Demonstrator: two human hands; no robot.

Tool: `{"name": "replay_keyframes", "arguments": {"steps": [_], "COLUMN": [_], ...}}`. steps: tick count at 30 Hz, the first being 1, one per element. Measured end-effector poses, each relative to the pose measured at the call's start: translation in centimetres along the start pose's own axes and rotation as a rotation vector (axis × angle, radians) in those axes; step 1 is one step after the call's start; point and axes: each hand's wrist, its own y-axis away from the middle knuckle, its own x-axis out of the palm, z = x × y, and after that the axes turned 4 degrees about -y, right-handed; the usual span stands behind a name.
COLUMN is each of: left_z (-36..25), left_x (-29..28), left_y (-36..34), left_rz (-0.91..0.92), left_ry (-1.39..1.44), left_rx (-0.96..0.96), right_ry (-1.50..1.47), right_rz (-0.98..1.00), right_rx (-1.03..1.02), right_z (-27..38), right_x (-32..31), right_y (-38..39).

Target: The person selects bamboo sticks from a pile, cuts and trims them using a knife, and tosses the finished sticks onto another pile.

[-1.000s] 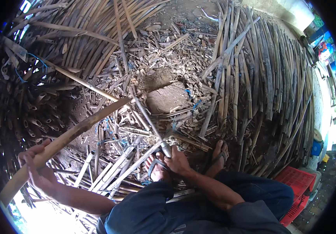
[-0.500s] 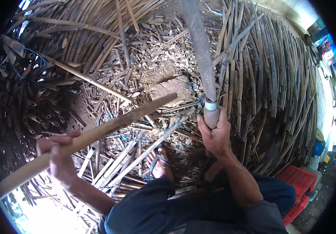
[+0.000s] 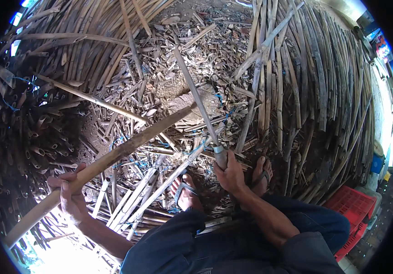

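Near my left foot (image 3: 188,196), my right hand (image 3: 230,176) curls tightly round the knife (image 3: 209,128) and my left hand (image 3: 71,192) clasps the bamboo pole (image 3: 128,148), which, held one-handed, could roll and deflect the blade (image 3: 189,80).

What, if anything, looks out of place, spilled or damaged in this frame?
Pale wood chips lie strewn around the flat brown wooden block. One long grey bamboo pole lies askew across the stacked brown bamboo poles on the right. The thick tan bamboo pole in the left hand has dark blotches, perhaps just staining.
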Motion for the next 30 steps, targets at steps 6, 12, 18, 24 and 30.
{"name": "replay_keyframes", "arguments": {"steps": [6,12,18,24,30], "left_z": [-0.2,0.0,0.3,0.7,0.7], "left_x": [-0.4,-0.4,-1.2,-1.9,-1.8], "left_y": [-0.1,-0.2,0.5,0.8,0.8], "left_rz": [0.027,0.034,0.067,0.043,0.092], "left_ry": [0.003,0.015,0.013,0.017,-0.034], "left_rx": [-0.05,-0.038,-0.031,-0.075,-0.049], "right_ry": [-0.153,0.183,-0.005,-0.38,0.151], "right_rz": [-0.11,0.231,0.119,-0.066,0.177], "right_rx": [-0.114,0.253,0.11,-0.134,0.056], "right_z": [3.8,1.2,1.7,2.4,1.1], "right_x": [-0.4,1.0,-1.1,0.3,0.4], "right_y": [-3.1,-1.3,-3.5,-3.4,-1.7]}}
